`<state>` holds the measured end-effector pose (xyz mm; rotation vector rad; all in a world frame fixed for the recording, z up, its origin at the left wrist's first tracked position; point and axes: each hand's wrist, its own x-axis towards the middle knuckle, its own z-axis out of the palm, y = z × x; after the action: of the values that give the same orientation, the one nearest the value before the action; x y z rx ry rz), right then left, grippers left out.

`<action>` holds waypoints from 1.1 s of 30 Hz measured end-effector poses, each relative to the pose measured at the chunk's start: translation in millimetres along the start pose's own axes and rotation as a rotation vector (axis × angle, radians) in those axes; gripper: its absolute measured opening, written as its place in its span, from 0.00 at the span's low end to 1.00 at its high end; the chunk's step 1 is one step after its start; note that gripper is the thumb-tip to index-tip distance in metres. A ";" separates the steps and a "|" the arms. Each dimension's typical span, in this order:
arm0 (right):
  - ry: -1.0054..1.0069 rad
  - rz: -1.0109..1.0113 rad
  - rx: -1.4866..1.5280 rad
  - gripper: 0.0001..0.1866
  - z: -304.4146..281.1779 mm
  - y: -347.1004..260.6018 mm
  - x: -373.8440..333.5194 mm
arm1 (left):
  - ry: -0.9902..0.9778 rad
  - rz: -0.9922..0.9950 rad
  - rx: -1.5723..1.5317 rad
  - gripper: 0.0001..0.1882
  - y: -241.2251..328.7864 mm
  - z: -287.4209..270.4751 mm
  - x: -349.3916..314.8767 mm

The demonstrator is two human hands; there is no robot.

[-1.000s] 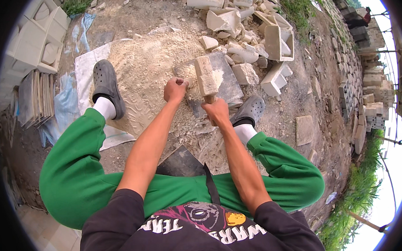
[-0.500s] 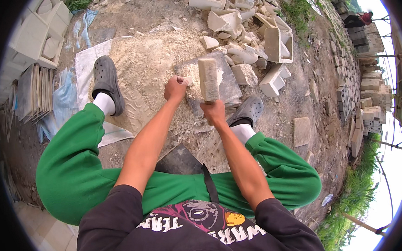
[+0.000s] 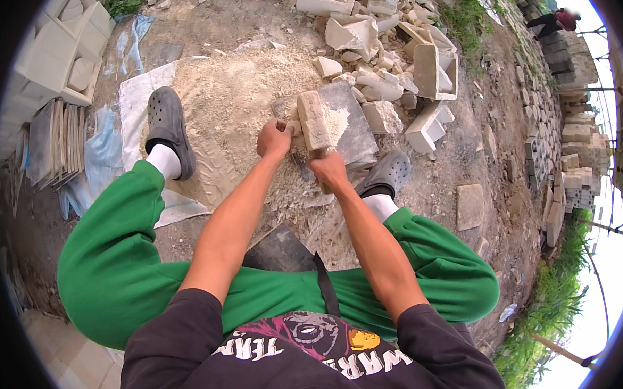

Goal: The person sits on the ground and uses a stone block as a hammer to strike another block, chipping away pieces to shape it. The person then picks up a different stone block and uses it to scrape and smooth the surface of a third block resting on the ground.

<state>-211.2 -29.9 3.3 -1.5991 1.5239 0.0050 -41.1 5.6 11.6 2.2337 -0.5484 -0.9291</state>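
My right hand [image 3: 328, 170] is closed around the short handle of a dusty, pale block-headed mallet [image 3: 313, 121]. The mallet's head lies over a dark flat slab [image 3: 357, 128], close beside my left hand [image 3: 274, 138]. Between the fingers of my left hand is a small pale chunk of rubble [image 3: 295, 127], partly hidden by the fingers and the mallet head. Cream-coloured powder [image 3: 337, 124] and crumbs cover part of the slab.
Broken cream-coloured pieces [image 3: 379, 80] are heaped beyond the slab. Crushed material [image 3: 217, 94] spreads over a white sheet [image 3: 133, 119] between my shoes. Pale moulded blocks [image 3: 62, 49] and stacked thin boards [image 3: 57, 143] stand left. Another person [image 3: 560, 21] is far right.
The mallet head has swung left and down, from upright to over the slab beside the chunk. My left hand has stayed nearly in place.
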 end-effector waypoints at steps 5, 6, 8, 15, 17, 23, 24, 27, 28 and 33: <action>-0.064 0.050 -0.072 0.12 -21.1 -15.2 -6.1 | 0.033 -0.010 -0.009 0.14 -9.0 -7.6 1.4; -0.016 0.007 -0.024 0.12 -30.8 -13.3 -9.0 | 0.026 0.001 -0.011 0.14 -6.1 -3.0 3.3; 0.010 -0.041 0.023 0.12 -38.5 -28.9 -19.6 | 0.044 0.147 0.010 0.13 -17.4 3.5 8.5; 0.128 -0.157 0.136 0.13 -40.8 -73.5 -43.1 | 0.059 0.156 -0.053 0.15 -13.9 1.5 2.9; 0.272 -0.192 0.154 0.13 -16.0 -35.9 -25.5 | 0.003 0.116 -0.066 0.15 -4.3 3.6 1.0; -0.045 0.043 0.185 0.16 -32.2 -40.0 -31.7 | 0.026 0.108 -0.091 0.11 -17.2 2.2 9.7; -0.019 -0.004 0.251 0.15 -37.4 -48.9 -34.2 | 0.021 0.095 -0.087 0.11 -18.0 0.2 5.9; 0.077 -0.068 0.301 0.13 -36.4 -59.6 -31.3 | -0.010 0.094 -0.123 0.11 -13.9 -3.5 7.4; 0.111 -0.110 0.326 0.13 -30.1 -51.7 -26.9 | -0.008 0.107 -0.122 0.11 -12.7 -1.7 8.2; -0.089 0.111 0.091 0.12 -25.8 -37.3 -21.8 | -0.050 0.038 -0.195 0.11 -8.9 -4.1 7.2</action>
<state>-200.9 -33.7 52.4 -1.4228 1.5205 0.0668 -32.2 9.3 4.2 2.0246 -0.4991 -0.9776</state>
